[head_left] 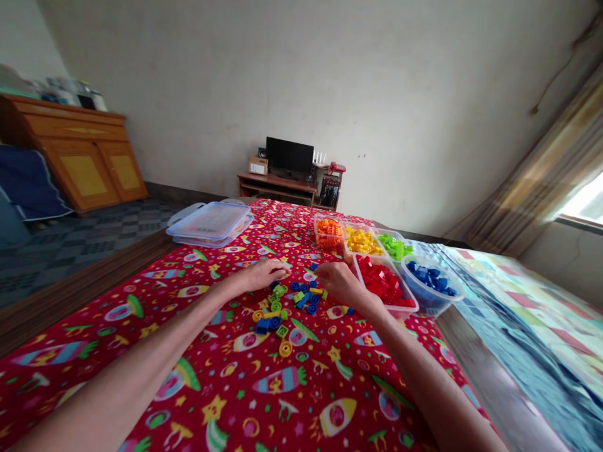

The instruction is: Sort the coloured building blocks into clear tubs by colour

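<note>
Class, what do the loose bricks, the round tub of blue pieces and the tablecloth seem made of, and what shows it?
Loose bricks: probably smooth plastic; they look moulded and evenly coloured. Round tub: likely translucent plastic; its wall looks half see-through. Tablecloth: probably matt fabric, as it shows little gloss; vinyl is possible.

Two bare hands are seen — one left hand [264, 275], one right hand [338, 280]; five filled containers are counted, four rectangular plastic tubs [400, 312] and one round tub [426, 306]; among the loose toy bricks [282, 331], two round yellow ones are made out — the others are too small and overlapped to be counted; one monitor [289, 157], two speakers [262, 152] and one cardboard box [257, 166] are shown.
</note>
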The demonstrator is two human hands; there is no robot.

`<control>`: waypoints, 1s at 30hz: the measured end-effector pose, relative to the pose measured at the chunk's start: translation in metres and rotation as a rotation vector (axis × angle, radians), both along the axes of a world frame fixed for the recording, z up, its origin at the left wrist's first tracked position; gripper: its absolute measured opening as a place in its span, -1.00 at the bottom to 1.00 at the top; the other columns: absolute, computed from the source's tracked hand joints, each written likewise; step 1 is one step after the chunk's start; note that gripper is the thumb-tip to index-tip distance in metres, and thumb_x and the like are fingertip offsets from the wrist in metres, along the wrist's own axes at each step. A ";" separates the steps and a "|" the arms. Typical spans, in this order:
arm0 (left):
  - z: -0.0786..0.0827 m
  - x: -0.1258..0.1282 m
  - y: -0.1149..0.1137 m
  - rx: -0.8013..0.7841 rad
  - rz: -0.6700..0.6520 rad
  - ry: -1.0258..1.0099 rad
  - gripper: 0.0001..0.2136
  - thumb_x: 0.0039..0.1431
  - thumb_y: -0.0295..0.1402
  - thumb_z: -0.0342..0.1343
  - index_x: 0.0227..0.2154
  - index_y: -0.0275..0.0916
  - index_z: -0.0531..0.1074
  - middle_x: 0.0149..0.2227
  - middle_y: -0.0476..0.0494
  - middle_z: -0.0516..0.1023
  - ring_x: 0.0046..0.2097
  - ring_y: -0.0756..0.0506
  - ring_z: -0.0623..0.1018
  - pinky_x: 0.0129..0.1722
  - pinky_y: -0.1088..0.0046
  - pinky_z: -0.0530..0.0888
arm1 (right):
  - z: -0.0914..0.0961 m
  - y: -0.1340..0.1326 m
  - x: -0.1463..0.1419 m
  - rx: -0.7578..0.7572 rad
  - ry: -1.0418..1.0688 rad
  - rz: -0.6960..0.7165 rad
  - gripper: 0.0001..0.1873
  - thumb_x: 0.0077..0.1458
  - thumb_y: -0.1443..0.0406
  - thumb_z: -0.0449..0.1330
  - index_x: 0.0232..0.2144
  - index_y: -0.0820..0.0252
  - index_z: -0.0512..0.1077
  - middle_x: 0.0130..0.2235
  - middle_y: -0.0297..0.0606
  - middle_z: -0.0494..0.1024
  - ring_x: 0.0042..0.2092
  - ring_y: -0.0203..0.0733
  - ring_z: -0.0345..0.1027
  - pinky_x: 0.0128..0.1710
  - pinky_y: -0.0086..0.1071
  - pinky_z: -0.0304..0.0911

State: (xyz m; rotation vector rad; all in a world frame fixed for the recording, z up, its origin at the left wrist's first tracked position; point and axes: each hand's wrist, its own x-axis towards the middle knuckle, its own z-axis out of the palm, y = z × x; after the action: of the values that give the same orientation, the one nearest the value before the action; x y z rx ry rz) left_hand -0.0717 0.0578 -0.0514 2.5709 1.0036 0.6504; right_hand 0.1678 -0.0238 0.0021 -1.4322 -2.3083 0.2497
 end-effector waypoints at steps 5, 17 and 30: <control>0.010 -0.005 -0.005 -0.106 -0.101 0.080 -0.71 0.19 -0.16 0.00 -0.20 -0.18 0.54 -0.18 -0.14 0.60 -0.14 -0.10 0.55 -0.12 0.45 0.44 | -0.010 -0.002 0.000 -0.044 -0.176 0.086 -0.86 0.02 0.45 0.13 -0.44 0.24 0.50 -0.46 -0.28 0.49 -0.45 -0.35 0.22 -0.44 -0.47 0.04; 0.020 -0.002 -0.014 -0.178 -0.102 0.110 -0.77 0.09 -0.24 0.09 -0.25 -0.16 0.56 -0.26 -0.08 0.63 -0.25 -0.10 0.57 -0.23 0.49 0.44 | -0.039 0.002 0.005 0.050 -0.397 0.035 -0.67 0.12 0.48 0.02 -0.13 0.17 0.46 -0.29 -0.21 0.49 -0.26 -0.24 0.33 -0.20 -0.40 0.21; 0.037 0.007 -0.031 -0.206 -0.012 0.301 -0.90 -0.03 -0.37 0.12 -0.44 -0.20 0.52 -0.46 0.00 0.57 -0.45 -0.05 0.48 -0.51 0.54 0.32 | -0.001 -0.015 0.000 -0.012 -0.478 -0.095 -0.73 0.18 0.43 0.00 -0.16 0.21 0.46 -0.15 -0.08 0.53 -0.20 -0.16 0.39 -0.31 -0.41 0.19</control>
State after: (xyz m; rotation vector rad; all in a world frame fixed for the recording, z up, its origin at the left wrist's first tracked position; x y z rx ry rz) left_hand -0.0643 0.0266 -0.0147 2.5330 1.0804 0.1462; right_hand 0.1673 -0.0392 0.0006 -1.7547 -2.5921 -0.1237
